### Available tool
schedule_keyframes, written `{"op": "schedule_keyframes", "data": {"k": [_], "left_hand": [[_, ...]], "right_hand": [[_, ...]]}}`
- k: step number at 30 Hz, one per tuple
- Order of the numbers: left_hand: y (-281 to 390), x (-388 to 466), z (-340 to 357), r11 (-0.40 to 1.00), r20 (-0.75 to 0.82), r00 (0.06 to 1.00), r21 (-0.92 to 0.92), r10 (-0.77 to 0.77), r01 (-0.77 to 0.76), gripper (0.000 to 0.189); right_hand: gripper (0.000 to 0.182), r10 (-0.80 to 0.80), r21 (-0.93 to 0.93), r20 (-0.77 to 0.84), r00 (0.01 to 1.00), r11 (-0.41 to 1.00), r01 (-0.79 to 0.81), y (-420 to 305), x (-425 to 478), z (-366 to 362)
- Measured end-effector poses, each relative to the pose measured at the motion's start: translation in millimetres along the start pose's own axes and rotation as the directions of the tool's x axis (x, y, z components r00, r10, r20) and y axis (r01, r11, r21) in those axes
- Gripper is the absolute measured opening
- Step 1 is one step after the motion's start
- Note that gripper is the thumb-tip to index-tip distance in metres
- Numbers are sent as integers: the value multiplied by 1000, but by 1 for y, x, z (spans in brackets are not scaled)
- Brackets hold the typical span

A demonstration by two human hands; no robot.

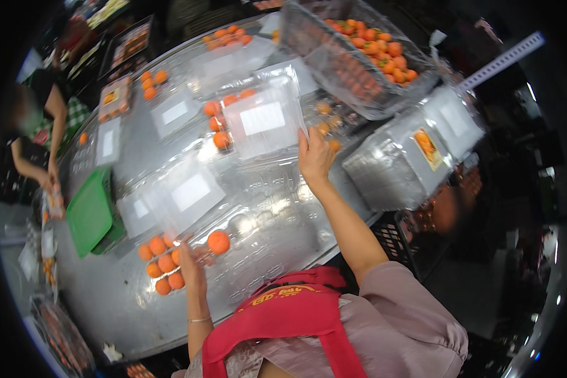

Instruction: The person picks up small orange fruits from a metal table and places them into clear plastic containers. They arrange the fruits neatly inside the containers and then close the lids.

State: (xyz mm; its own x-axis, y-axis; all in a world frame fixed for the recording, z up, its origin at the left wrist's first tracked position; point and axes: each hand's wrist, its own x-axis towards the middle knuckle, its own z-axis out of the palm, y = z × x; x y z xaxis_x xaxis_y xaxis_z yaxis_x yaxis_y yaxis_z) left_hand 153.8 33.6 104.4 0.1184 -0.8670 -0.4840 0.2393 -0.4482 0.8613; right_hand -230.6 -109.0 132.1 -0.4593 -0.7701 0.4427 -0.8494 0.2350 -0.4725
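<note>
At the middle of the metal table (90, 302), my right hand (317, 158) holds the right edge of a clear plastic clamshell lid (264, 137) with a white label. Several orange fruits (221, 140) sit along the left and back of that container. My left hand (196, 264) is blurred beside a group of orange fruits (167, 263) in clear tray cups, below another labelled clear lid (196, 189). One larger-looking orange fruit (219, 242) lies just right of its fingers; whether they grip anything is unclear. Empty clear tray cups (274, 222) extend between my arms.
A plastic-lined crate of orange fruits (330, 52) stands at the back right, near a stack of clear containers (392, 165). A green plastic tub (89, 215) is at left. Beyond it, a co-worker's hands (47, 177) hold a packet. A filled, closed pack (115, 99) lies at the far left.
</note>
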Motion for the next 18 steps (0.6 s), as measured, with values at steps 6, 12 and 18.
{"op": "schedule_keyframes", "data": {"k": [6,12,18], "left_hand": [[21,3,10,998,85,996,-67,14,-9,59],[11,36,56,1000,212,977,4,-3,2,54],[-35,67,129,1000,185,983,13,19,-21,51]], "right_hand": [[21,-56,70,-314,948,994,82,3,86,-202],[21,283,648,-215,935,758,-80,129,129,-354],[25,555,810,-49,830,509,-292,199,59,-417]]}}
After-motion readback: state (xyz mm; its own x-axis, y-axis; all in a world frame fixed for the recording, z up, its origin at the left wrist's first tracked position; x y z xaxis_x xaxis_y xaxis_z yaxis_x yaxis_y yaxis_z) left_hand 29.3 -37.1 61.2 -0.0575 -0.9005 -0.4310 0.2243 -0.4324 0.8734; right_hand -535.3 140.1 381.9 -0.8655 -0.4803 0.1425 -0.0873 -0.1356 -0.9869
